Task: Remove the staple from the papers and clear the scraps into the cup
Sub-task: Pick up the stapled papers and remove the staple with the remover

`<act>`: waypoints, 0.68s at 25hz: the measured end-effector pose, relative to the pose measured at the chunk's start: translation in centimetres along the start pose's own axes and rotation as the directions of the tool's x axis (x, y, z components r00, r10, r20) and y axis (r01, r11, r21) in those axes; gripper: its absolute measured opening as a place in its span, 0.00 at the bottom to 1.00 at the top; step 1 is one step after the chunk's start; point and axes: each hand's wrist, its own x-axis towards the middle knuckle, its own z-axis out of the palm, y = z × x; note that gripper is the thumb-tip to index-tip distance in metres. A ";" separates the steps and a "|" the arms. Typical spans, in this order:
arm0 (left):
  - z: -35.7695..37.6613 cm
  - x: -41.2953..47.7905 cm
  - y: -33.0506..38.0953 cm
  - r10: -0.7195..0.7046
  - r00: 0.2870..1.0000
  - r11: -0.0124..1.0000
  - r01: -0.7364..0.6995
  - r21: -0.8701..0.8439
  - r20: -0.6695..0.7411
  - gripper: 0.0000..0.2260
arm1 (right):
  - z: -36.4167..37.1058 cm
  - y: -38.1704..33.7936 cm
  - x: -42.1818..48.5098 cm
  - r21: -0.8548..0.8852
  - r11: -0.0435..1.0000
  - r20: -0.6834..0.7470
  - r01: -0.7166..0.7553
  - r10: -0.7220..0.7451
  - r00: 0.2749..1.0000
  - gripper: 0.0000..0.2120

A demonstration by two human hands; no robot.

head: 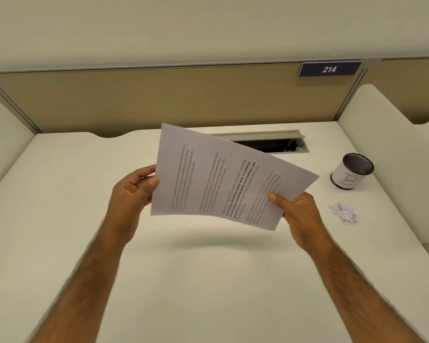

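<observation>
Head view has you holding the papers clear of the desk [208,280], over its middle, with their shadow on the surface below. That lifted hold looks meant for inspecting them and finding the staple, which I can't make out in this blur.

The papers [223,179] face you with the long axis running from the desk's left side to its right, and the right end sits lower and a little further back. The print lines run from the near edge away from you, so the top of the page probably points left.

Your left hand [131,194] grips the left short edge, with the thumb at the front and the fingers curled behind. Your right hand [300,216] pinches the near right corner, thumb on top.

The cup [352,174] stands upright by the right edge, towards the far corner and well apart from the papers. The scraps [343,213] lie in a loose pile just nearer you than the cup, not yet cleared.
</observation>
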 end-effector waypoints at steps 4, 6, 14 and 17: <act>0.9 -0.6 -0.8 -0.121 0.973 0.987 0.097 0.125 0.199 0.09 | -0.5 -0.1 0.3 -0.166 0.986 0.042 0.025 -0.018 0.999 0.11; 1.7 -0.7 -2.2 -0.149 0.976 0.985 0.132 0.111 0.161 0.08 | -0.5 0.3 0.5 -0.206 0.978 0.011 0.017 -0.015 1.000 0.11; 2.8 -1.4 -6.1 -0.232 0.962 0.972 0.236 -0.013 0.144 0.11 | -0.4 2.2 0.3 -0.250 0.968 -0.052 -0.024 0.011 0.999 0.11; 2.9 -1.2 -6.7 -0.223 0.968 0.975 0.222 0.024 0.117 0.13 | -0.5 2.5 0.4 -0.271 0.962 -0.062 -0.035 0.019 0.998 0.11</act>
